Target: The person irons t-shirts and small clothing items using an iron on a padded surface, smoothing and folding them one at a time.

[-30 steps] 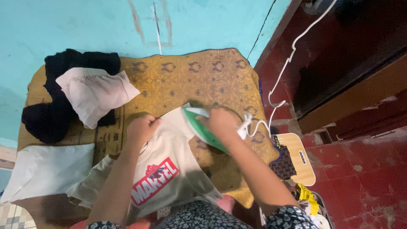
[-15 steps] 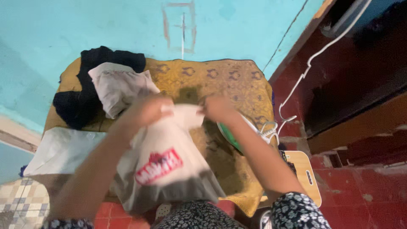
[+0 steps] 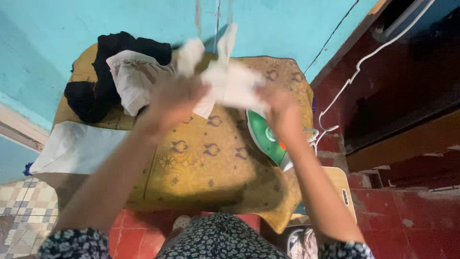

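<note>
- Cream shirt (image 3: 230, 84) was held up in the air above the far part of the yellow patterned cloth (image 3: 201, 163), bunched and blurred, with loose ends flapping toward the turquoise wall (image 3: 96, 24).
- Left hand (image 3: 175, 98) had its grip closed on the shirt's left side; right hand (image 3: 280, 108) had its grip closed on the right edge, so the fabric hung stretched between them.
- It looked light, soft and limp, likely to sag and crease wherever unsupported; taking it by the shoulder seams or the hem corners would probably give the best control, though the blur hid which part the fingers actually pinched.
- Green-and-white iron (image 3: 268, 139) rested on the yellow cloth's right side, just below the right hand, its white cord (image 3: 354, 72) running off to the upper right.
- On the cloth's far left corner lay a black garment (image 3: 91, 96) with a pale pink garment (image 3: 132, 81) on top of it.
- A folded white cloth (image 3: 76, 148) sat at the yellow cloth's left edge.
- A wooden board (image 3: 342, 187) lay on the red floor (image 3: 412, 216) beyond the cloth's right edge.
</note>
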